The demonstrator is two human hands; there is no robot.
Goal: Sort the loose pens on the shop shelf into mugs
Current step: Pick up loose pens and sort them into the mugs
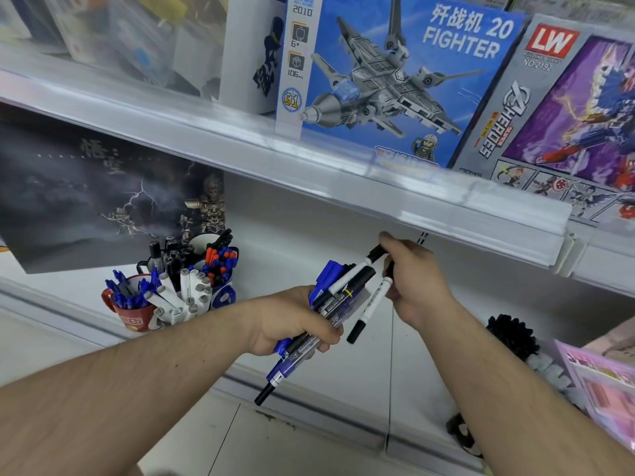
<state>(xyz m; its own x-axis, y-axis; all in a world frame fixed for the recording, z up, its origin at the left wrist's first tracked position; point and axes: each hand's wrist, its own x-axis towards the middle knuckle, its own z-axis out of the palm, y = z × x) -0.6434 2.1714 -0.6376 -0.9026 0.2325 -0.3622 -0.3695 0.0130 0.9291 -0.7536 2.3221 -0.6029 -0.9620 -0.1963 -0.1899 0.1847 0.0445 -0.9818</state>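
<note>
Partly hidden, left hand (pixel 292 321) fingers clamp pen bundle (pixel 330 304); right hand (pixel 417 280) pinches two

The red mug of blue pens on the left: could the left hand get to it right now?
Probably yes. The shelf between the left hand and the red mug looks open, but that hand grips a bundle of markers, so it could only drop pens in.

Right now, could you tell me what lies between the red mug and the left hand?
In the head view, only bare white shelf separates the red mug from the left hand.
</note>
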